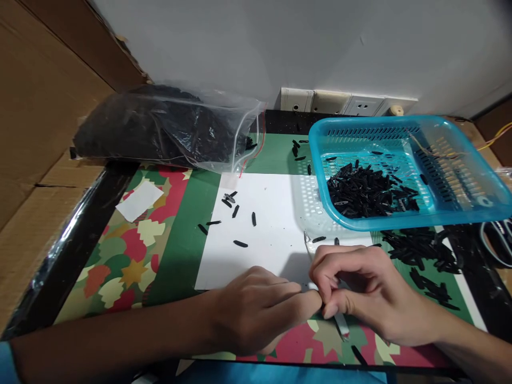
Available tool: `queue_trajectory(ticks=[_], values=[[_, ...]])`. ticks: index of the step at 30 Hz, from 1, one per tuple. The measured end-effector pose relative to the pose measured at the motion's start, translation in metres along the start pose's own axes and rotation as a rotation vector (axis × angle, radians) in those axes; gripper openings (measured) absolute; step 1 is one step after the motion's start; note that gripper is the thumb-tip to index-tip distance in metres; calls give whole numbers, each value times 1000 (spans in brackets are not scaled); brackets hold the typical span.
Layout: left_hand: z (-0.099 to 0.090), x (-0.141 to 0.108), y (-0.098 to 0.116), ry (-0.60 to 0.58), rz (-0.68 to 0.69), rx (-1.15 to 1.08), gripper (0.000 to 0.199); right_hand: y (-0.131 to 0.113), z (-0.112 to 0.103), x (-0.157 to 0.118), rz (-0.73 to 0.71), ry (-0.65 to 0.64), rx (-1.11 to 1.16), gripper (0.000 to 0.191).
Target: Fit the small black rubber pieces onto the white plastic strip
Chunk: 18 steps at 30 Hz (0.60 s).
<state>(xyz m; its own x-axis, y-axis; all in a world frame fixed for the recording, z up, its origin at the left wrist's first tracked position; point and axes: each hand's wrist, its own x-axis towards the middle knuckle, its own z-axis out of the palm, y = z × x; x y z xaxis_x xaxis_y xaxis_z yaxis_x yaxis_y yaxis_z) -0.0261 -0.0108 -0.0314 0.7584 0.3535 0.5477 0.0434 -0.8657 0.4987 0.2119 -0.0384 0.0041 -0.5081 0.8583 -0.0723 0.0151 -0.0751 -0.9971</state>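
Note:
My left hand (268, 312) is closed over the front of the white paper (276, 213), its fingertips meeting those of my right hand (368, 293). Thumb and index finger of the right hand are pinched together. Whatever sits between the two hands is hidden by the fingers. A slim white tool with a pointed grey tip (306, 238) lies beneath the right hand, partly covered. Small black elongated pieces are scattered on the paper, one of them (240, 244) left of the tool. Another black piece (359, 354) rests near the front edge.
A blue plastic basket (320, 184) holding a heap of black pieces (364, 192) stands at the back right. More black pieces (424, 248) lie in front of it. A clear zip bag (168, 128) full of dark material lies back left. Wall sockets (362, 105) line the back.

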Motion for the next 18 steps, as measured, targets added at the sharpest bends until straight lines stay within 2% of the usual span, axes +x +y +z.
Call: queue_trajectory(ticks=[3, 7, 10, 14, 18], values=[[2, -1, 0, 11, -7, -135, 23, 3, 3, 1, -18, 54, 9, 24], [1, -1, 0, 21, -110, -247, 20, 6, 6, 2, -57, 168, 36, 22], [-2, 0, 0, 49, -157, -339, 18, 5, 7, 4, -73, 188, 61, 23], [-7, 6, 2, 110, -312, -458, 15, 4, 8, 5, -113, 195, 88, 20], [-9, 15, 2, 168, -463, -702, 15, 5, 9, 5, -193, 253, 1, 12]])
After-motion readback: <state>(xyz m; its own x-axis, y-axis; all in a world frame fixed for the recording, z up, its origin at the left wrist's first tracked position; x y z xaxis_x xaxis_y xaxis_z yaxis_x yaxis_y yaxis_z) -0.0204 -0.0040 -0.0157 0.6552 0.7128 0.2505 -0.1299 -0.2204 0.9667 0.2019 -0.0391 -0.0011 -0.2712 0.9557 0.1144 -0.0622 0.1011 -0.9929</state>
